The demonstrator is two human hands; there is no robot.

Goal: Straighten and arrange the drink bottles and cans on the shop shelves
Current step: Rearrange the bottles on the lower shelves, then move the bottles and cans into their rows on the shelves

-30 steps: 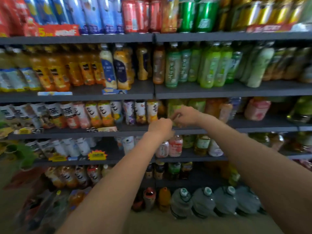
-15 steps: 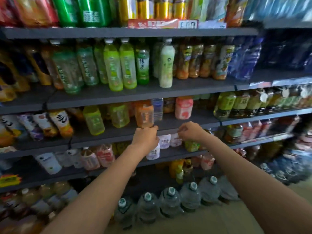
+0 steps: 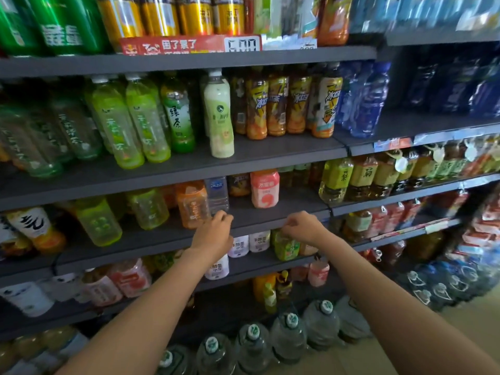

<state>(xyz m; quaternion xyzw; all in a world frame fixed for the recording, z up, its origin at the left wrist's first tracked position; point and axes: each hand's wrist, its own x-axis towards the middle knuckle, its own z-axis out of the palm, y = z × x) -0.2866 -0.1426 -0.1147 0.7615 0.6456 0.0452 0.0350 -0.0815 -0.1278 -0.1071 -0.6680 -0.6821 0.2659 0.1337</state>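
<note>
Since the left hand [image 3: 213, 234] curls, holding nothing visible, by the orange bottle [image 3: 192, 204] and the right hand [image 3: 303, 226] pinches the green bottle [image 3: 285, 246] below the pink bottle [image 3: 264, 188], turn labels fwd w/ bases flat.

The green bottle [image 3: 180, 115] reads "绿茶"; the red shelf sign [image 3: 173, 46] reads "困了累了".

On the third shelf [image 3: 270, 212], bare board lies open between the orange bottle [image 3: 192, 204] and the pink carton [image 3: 264, 188], with only a small clear water bottle [image 3: 217, 194] set back in it. More bare board runs right of the carton up to the yellow-green tea bottles [image 3: 335, 180]. Left of the orange bottle, tilted green bottles [image 3: 97, 223] crowd the way. One shelf up, a pale milky bottle [image 3: 219, 115] stands forward beside open board.
</note>
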